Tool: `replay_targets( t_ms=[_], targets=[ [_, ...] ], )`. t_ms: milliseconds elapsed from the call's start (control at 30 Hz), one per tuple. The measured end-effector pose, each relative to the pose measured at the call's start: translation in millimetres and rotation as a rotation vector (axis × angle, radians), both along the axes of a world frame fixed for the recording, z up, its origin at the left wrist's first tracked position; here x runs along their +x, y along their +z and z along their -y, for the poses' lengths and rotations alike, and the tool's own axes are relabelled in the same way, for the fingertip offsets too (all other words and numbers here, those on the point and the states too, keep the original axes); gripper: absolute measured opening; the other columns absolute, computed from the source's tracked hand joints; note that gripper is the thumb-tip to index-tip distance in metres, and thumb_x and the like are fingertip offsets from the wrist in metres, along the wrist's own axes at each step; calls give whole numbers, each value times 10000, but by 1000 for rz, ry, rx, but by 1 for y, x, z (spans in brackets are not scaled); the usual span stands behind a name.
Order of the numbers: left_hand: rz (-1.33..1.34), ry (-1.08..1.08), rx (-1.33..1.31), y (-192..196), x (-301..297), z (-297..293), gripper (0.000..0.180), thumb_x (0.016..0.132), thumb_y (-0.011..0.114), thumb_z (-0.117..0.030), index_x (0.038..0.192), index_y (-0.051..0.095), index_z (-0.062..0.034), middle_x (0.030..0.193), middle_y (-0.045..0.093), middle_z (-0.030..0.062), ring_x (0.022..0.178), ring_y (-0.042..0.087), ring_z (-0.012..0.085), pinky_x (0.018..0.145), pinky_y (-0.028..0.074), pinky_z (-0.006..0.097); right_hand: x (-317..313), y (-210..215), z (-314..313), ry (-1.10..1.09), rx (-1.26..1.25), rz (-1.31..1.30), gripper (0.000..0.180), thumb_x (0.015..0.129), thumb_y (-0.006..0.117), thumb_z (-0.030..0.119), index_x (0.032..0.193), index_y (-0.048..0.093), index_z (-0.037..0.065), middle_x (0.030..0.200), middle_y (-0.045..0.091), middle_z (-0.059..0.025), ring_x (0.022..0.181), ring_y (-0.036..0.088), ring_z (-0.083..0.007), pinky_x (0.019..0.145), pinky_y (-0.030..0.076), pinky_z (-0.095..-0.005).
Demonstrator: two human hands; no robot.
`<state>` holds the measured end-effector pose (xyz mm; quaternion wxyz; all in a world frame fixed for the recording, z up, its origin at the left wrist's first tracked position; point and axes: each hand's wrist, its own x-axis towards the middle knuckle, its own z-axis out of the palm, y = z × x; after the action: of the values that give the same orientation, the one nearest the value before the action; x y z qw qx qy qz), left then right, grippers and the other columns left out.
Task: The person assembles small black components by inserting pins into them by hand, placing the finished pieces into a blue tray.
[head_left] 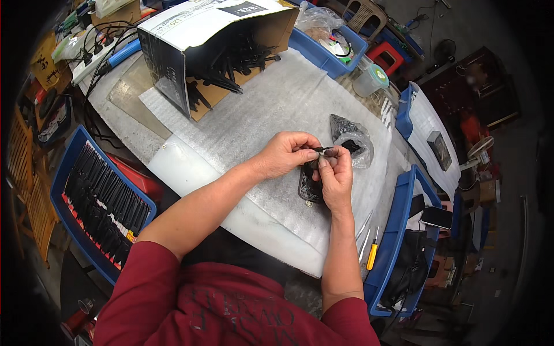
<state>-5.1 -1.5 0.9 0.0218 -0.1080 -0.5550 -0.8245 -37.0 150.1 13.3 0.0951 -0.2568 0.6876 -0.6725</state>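
Note:
My left hand (288,153) and my right hand (336,173) meet over the foam-covered table. Between their fingertips they pinch a small dark piece (324,150), with a light spot near its middle; its exact kind is too small to tell. Both hands are closed on it. Just beneath my right hand lies a black flat piece with a patterned surface (308,187), partly hidden by the fingers. Right behind my fingers rests a clear plastic bag (362,151) with black contents. A yellow-handled screwdriver (372,256) lies to the right of my right forearm.
An open cardboard box (167,86) on its side holds many slender black parts (231,63). A blue bin (74,173) of packed black pieces stands at left. At right, another blue bin (385,265) carries a phone (437,217). A lidded plastic tub (369,81) stands behind.

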Motion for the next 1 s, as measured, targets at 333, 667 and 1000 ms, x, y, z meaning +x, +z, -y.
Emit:
replay_targets(
  t_ms=[333,667,1000],
  targets=[
    [-10,66,-72,2,0,0,137,812,550,-56,938,569,-4,796,553,-16,697,482,25,593,402,162,-9,1,-13,-36,46,-29,132,863,438,48,964,484,-24,728,549,-38,571,521,-65,518,418,-185],
    [-100,118,-300,0,1,-1,130,790,569,-50,910,580,1,767,562,-14,694,497,44,619,421,192,-14,0,-13,-109,-234,57,79,834,525,59,900,503,21,737,531,-20,629,542,-87,551,432,-194],
    [-165,207,-505,4,3,-1,149,755,603,-69,891,597,-8,767,609,42,703,547,93,625,440,227,-7,6,-12,-63,-325,150,86,814,560,58,877,520,16,746,536,-16,627,529,-90,573,440,-195]
  ],
)
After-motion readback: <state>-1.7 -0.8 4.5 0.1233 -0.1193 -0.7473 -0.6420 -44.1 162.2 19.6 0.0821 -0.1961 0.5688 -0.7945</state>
